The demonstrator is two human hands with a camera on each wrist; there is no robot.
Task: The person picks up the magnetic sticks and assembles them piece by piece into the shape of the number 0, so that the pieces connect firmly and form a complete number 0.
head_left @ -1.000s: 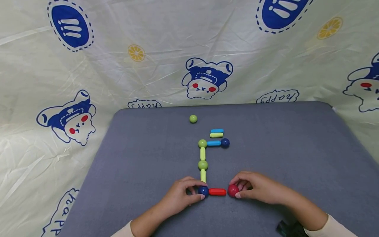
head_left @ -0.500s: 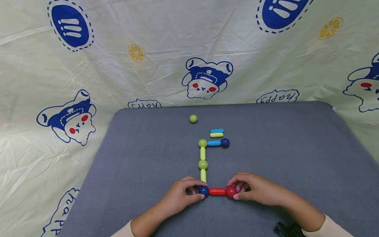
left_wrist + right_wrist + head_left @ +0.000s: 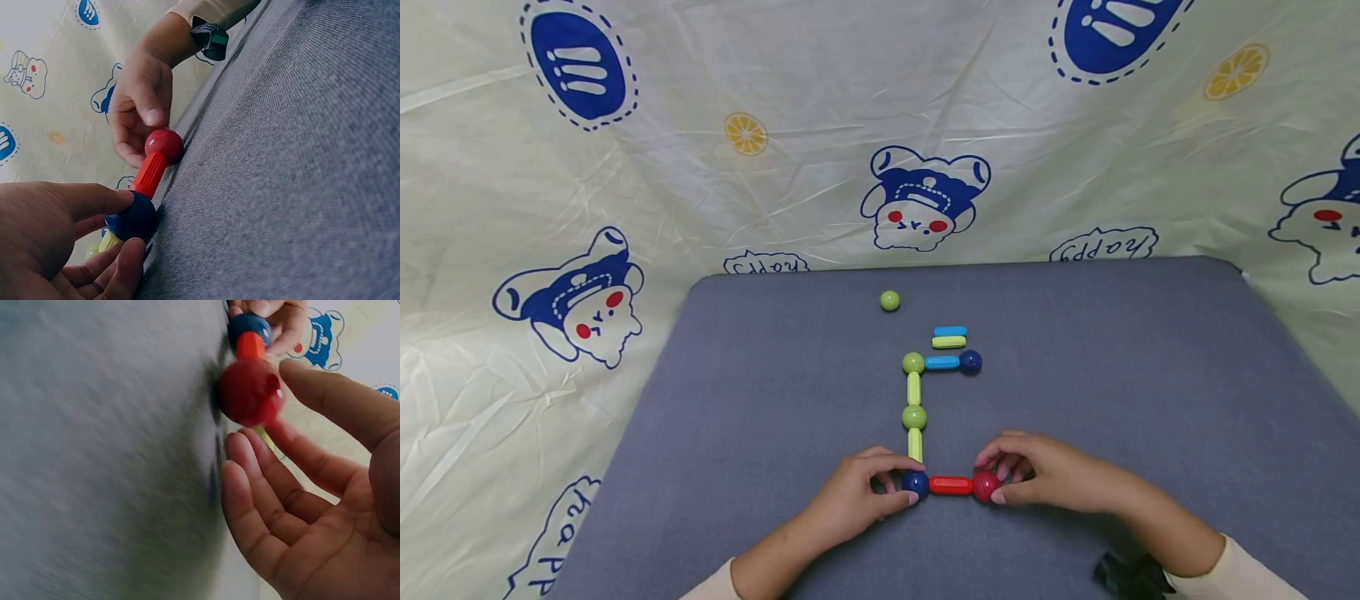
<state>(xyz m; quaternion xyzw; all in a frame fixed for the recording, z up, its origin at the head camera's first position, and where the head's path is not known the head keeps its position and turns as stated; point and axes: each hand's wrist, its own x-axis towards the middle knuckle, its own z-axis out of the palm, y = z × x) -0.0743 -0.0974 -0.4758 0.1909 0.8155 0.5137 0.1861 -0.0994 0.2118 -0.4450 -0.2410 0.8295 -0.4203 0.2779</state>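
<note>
In the head view, the left hand pinches the near blue ball on the grey table, and the right hand holds the red ball between thumb and forefinger; the red rod touches both balls. A green chain runs from the near blue ball to a blue rod. From the left wrist, fingertips lie against the near blue ball, with the red rod beyond. From the right wrist, thumb and forefinger bracket the red ball
</note>
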